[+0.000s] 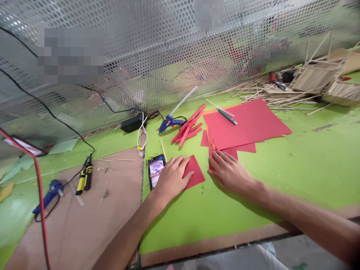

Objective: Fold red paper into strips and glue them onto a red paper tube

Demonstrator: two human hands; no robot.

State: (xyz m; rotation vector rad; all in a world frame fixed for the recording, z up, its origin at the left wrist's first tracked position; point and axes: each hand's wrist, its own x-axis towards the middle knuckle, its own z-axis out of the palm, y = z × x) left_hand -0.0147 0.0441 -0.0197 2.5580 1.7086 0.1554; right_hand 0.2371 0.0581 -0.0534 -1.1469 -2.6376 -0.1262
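Head view: a small red card (196,170), flat and straight-edged, lies just right of the phone (156,172), with its left part covered by the left hand (172,175). That hand is loosely open, thumb spread out, resting on the card without grasping it. Farther right of the phone, the right hand (231,170) lies nearly flat, fingers stretched out, at a second red piece (232,153), gripping nothing visible. Behind that piece, a stack of larger red sheets (250,123) sits well to the phone's right.

yellow-black pliers (87,175) on brown board (112,204)
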